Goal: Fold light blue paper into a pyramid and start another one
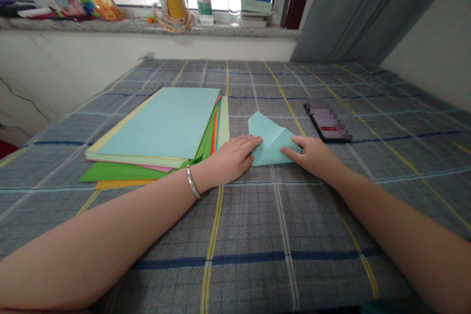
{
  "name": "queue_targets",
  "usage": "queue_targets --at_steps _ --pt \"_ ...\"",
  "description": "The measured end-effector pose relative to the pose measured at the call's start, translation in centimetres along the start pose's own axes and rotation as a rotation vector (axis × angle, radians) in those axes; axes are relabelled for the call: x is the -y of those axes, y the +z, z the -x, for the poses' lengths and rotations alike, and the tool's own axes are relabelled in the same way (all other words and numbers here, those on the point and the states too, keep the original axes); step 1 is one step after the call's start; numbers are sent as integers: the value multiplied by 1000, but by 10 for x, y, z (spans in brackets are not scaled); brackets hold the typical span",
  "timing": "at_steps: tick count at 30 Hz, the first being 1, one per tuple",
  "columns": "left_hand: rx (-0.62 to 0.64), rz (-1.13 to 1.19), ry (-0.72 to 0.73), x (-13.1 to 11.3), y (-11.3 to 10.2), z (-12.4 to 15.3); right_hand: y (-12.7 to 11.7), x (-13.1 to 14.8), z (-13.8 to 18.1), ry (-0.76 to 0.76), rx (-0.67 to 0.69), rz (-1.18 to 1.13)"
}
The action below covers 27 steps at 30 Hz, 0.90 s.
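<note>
Pressing the left hand [230, 159] flat, palm down, onto the near left edge of the paper [270, 140], fingers stretched out and close together, neither clenching nor gripping anything. Pressing the right hand [312, 154] down likewise, fingertips touching the paper's right corner, palm low over the cloth [257, 235], grasping nothing. Holding the paper, a light blue sheet folded to a point at the far end, down flat between the two hands, near the middle of the cloth. Wearing a silver bracelet [193, 182] on the left wrist. Reaching both forearms forward over the grey checked cloth with its yellow and blue lines. Working just to the right of a stack [162, 127] of coloured sheets, light blue on top, with green, orange and pink edges showing underneath, the left hand lying just beside its near right corner. Working also near a phone [329, 122], lying face up just beyond the right hand, apart from the paper, its screen blurred. Facing a sill [147, 27] crowded with boxes and packets under a bright window, with a grey curtain [349, 10] hanging to the right.
</note>
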State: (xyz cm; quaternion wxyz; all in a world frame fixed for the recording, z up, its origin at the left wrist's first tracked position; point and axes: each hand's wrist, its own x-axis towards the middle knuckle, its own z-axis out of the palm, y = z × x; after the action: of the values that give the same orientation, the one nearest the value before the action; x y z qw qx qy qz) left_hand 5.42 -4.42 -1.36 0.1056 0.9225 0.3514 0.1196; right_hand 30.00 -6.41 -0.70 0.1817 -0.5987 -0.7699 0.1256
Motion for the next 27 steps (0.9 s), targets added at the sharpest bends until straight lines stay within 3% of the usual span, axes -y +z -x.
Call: queue_targets --at_steps 19,27 --pt "89 -124 20 -2 1 1 3 8 -1 53 19 194" --pt "195 -33 23 0 -11 0 3 8 0 49 34 192"
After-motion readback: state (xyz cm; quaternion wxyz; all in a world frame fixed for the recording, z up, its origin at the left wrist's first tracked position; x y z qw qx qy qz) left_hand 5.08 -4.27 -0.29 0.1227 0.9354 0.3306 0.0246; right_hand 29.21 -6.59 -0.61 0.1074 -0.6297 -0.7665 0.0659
